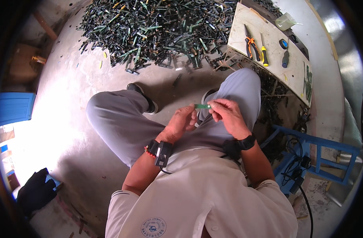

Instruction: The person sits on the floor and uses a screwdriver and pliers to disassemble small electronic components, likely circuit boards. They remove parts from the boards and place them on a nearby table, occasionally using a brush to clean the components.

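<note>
A narrow green circuit board strip is held level between both hands, above the gap between my knees. My left hand pinches its left end with thumb and fingers. At its right end, the thumb and fingertips of my right hand are closed on the board, beside a small pale spot. Beyond my feet a large heap of similar small boards and dark strips covers the floor.
To the right a low white table carries orange-black pliers, a yellow screwdriver, a grey screwdriver and green strips. A blue frame with black cables stands near my right elbow. Black cloth lies at lower left.
</note>
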Motion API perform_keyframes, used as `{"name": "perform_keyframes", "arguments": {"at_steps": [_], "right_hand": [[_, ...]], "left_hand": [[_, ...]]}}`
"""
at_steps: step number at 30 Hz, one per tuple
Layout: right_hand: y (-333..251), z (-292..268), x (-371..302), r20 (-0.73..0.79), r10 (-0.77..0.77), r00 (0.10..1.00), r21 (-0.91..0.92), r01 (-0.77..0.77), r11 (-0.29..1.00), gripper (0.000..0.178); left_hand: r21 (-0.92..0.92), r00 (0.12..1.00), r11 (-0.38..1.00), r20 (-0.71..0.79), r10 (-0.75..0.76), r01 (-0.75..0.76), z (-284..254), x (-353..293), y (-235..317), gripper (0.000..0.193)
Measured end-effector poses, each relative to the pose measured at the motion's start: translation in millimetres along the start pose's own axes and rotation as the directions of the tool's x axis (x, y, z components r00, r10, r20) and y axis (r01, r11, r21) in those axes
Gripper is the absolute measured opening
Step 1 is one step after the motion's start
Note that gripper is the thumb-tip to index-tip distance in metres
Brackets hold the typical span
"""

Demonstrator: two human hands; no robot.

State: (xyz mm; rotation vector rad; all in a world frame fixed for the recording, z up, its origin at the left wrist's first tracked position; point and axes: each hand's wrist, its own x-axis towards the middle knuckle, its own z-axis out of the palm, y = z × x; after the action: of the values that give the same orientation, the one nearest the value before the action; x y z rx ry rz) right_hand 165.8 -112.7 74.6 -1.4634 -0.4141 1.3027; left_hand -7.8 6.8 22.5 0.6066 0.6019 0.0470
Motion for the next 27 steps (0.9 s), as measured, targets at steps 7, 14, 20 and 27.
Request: {"name": "perform_keyframes", "arguments": {"at_steps": [7, 14, 20, 27], "right_hand": [[-5, 16, -17, 0.171, 0.145, 0.975, -0.126, -0.124, 0.984, 0.034], [-5, 22, -14, 0.132, 0.08, 0.988, -0.11, -0.066, 0.992, 0.043], [2, 26, -13, 0.178, 0.019, 0.984, -0.119, 0.003, 0.993, 0.059], [-1, 28, -14, 0.15, -0.076, 0.986, -0.09, 0.091, 0.992, 0.059]], "left_hand": [[0.009, 1.0, 1.0, -0.025, -0.004, 0.004, 1, -1, 2, 0.042], [0.096, 0.999, 0.995, 0.008, 0.038, -0.039, 7, 9, -9, 0.039], [0.233, 0.999, 0.971, -0.01, 0.052, -0.048, 17, 1, -2, 0.037], [0.305, 0.999, 0.951, 0.003, 0.053, -0.051, 25, 3, 6, 0.043]]}}
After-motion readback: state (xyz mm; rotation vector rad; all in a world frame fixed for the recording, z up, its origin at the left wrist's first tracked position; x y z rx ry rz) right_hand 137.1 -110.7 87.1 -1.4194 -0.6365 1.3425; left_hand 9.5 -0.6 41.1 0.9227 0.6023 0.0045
